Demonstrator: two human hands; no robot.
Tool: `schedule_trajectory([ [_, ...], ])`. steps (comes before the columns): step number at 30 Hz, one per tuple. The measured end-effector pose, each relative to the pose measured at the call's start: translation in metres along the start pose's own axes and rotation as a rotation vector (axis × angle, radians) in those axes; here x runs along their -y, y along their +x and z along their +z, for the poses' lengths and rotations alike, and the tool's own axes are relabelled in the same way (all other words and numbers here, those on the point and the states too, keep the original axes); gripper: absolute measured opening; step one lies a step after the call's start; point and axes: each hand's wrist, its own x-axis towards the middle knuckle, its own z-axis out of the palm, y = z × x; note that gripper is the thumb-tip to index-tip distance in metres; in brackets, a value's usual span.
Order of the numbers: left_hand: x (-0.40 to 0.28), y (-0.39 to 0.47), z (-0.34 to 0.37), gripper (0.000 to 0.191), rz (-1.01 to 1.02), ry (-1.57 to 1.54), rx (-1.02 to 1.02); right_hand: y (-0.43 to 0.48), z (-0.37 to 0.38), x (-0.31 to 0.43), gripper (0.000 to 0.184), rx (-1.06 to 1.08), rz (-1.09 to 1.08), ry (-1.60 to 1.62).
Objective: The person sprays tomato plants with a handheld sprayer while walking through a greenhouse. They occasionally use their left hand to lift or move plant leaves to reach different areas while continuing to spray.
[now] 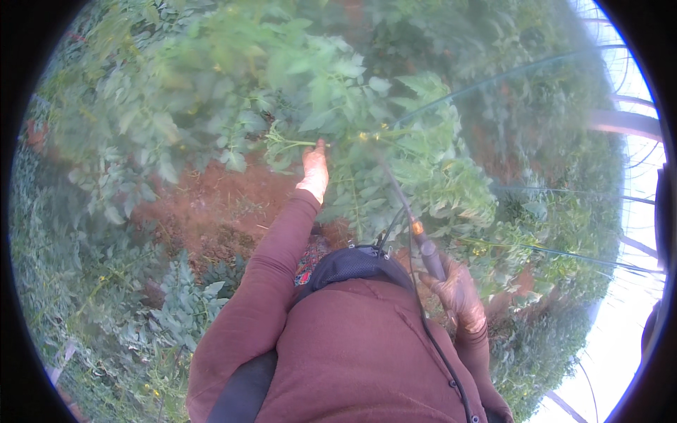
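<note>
My left hand (316, 168) reaches forward into the foliage and grips a light green leafy shoot (300, 143) between thumb and fingers. The shoot's leaves hang to the left of the hand. In my right hand (459, 293), near my waist, is the grey handle of a corded wand (431, 259). Its thin dark rod slants up and left towards a cluster of yellow flowers (370, 136) on a tomato plant (328, 100). Haze blurs the rod's tip, so I cannot tell whether it touches the flowers. A black cable (427, 320) runs down over my shirt.
Green support strings (508, 69) stretch in from the right through the plants. Bare reddish soil (222, 198) shows at left between dense foliage. A dark waist pack (346, 270) sits at my front. Greenhouse framing (627, 125) stands at the far right.
</note>
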Motion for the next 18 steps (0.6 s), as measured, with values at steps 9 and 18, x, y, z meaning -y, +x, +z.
schedule_trajectory([
  [9,-0.026,-0.034,-0.024,0.062,0.05,-0.163,0.071,-0.006,0.009,0.007,0.05,-0.074,0.085,0.136],
  [18,-0.05,-0.091,-0.081,0.037,0.248,-0.08,-0.074,0.02,0.009,0.002,0.051,-0.079,0.086,0.159],
])
